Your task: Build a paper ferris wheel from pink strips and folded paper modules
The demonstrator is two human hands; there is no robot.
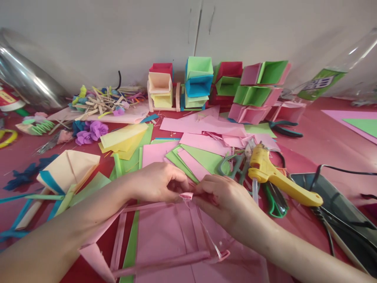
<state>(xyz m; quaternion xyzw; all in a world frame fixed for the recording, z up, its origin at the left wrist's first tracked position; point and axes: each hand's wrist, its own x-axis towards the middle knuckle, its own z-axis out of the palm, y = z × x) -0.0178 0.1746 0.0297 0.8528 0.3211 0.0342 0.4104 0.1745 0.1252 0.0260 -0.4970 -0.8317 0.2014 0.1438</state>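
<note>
Both my hands meet at the centre of the red table. My left hand (160, 181) and my right hand (219, 194) each pinch the far corner of a pink folded paper frame (176, 228), where a small pink folded tip (186, 195) shows between my fingertips. The frame's thin rolled pink edges run back toward me along its left, right and near sides. Fingers of both hands are closed on the paper.
A yellow glue gun (277, 177) lies right of my hands, with green-handled scissors (235, 165) beside it and a dark tray (338, 204) further right. Loose pink, green and yellow sheets (203, 143) cover the middle. Stacked folded paper boxes (200, 80) stand at the back. Paper flowers (91, 131) and sticks lie at the left.
</note>
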